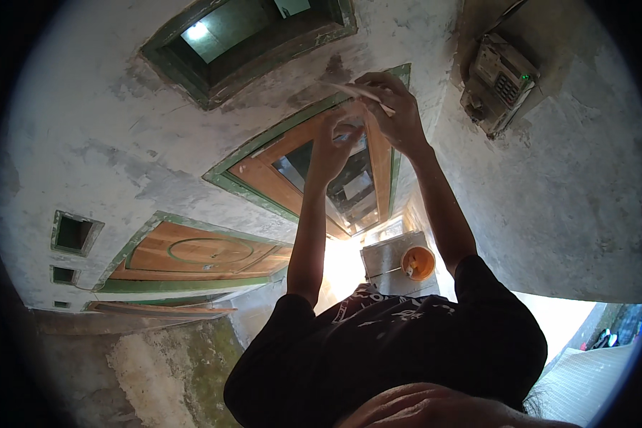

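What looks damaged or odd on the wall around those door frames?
The white wall is blotched with grey patches where its coating looks worn away, and a greenish, mossy-looking stain spreads low on the left. Nothing looks spilled around the orange bucket. The right hand holds a thin pale stick at the door frame top.

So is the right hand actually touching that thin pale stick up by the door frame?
Touching. The head view shows the right hand with its fingers wrapped round the thin pale stick, whose ends poke out on either side.
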{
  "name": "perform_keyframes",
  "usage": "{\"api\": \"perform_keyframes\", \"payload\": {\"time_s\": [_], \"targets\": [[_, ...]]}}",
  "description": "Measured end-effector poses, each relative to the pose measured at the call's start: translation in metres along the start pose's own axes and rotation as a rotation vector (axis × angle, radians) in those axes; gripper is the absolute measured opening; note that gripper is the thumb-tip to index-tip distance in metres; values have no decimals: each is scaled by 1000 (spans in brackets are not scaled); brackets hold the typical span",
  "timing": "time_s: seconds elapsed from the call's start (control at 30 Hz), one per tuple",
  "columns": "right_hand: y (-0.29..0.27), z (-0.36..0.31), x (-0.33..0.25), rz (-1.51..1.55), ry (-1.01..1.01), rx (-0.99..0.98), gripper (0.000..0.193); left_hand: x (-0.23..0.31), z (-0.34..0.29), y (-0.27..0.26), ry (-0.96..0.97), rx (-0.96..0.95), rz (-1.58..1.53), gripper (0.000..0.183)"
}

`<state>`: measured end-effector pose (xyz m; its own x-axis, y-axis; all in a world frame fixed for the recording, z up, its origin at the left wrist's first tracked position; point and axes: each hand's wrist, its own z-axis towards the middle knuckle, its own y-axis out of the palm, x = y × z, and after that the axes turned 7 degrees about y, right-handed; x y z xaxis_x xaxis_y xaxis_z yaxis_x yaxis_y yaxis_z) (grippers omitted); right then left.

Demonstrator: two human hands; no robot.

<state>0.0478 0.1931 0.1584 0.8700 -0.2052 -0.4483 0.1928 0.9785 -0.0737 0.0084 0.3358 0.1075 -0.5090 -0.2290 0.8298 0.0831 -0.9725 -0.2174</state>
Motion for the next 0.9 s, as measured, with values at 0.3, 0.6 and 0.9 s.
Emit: {"api": "perform_keyframes", "payload": {"time_s": [0.3,0.6,0.9], "targets": [[25,-39,-3,480,914,-124,23,14,-15,-10,10,173,-224,32],[32,-55,-5,554,850,-135,26,21,-10,-48,-9,352,-76,22],[18,-60,-10,531,792,-80,27,16,-14,-66,4,404,-254,23]]}}
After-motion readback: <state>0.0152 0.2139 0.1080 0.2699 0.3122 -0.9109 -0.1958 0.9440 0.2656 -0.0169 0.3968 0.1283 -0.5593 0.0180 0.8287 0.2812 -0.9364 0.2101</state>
